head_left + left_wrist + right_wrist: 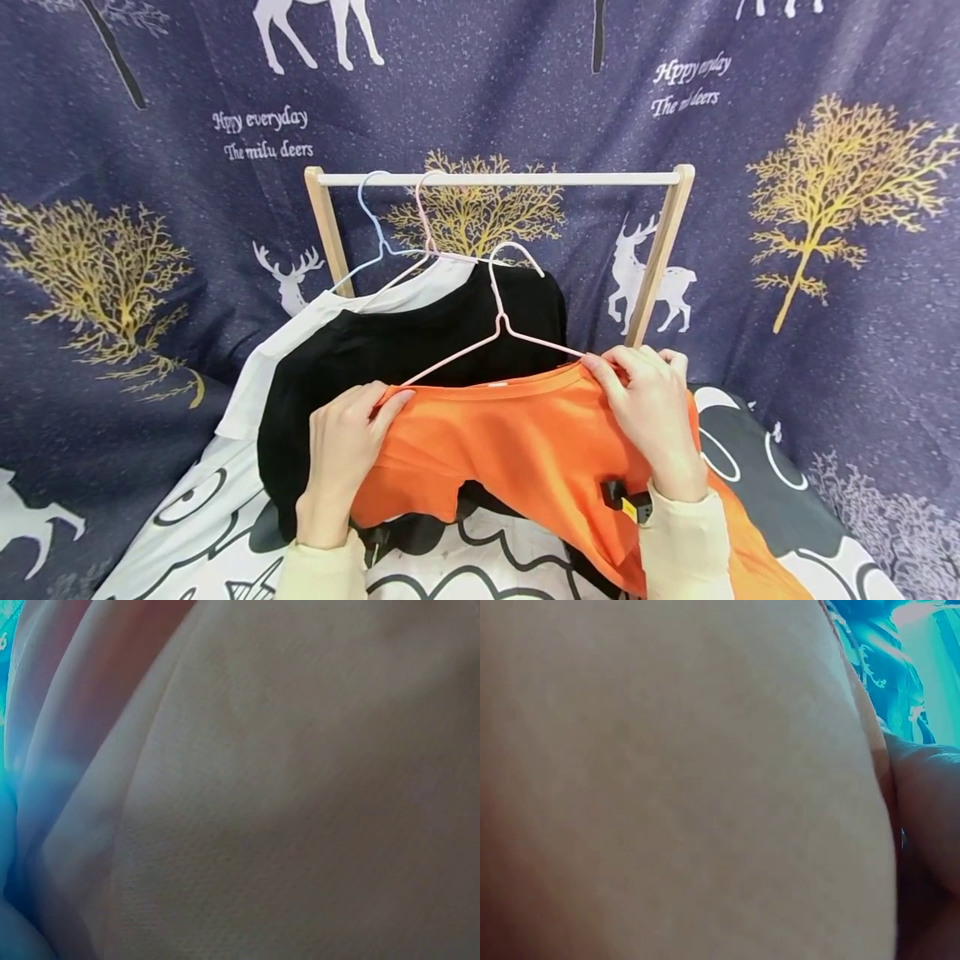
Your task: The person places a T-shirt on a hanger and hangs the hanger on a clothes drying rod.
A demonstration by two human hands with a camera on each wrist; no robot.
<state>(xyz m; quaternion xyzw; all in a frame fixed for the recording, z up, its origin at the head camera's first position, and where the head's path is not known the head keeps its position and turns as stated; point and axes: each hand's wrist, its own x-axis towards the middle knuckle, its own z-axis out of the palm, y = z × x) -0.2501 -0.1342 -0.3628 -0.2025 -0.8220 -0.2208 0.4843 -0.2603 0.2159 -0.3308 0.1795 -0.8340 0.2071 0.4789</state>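
An orange shirt point(487, 433) is held up by its neckline in the head view. A pale pink hanger point(501, 321) rises out of its neck opening, hook upward, its two arms running down into the shirt. My left hand point(347, 450) pinches the left side of the neckline, beside the hanger's arm. On the other side my right hand point(651, 408) pinches the neckline where the other arm enters. The hanger's ends are hidden in the cloth. Fabric point(285, 780) fills most of the left wrist view, and a blurred close surface covers most of the right wrist view.
Behind stands a rack with a white rail point(585, 178) and wooden posts point(662, 258). A blue hanger point(367, 208) with a white shirt point(251, 392) and a pink hanger point(422, 208) with a black shirt point(300, 392) hang at its left. Patterned bedding point(187, 533) lies below.
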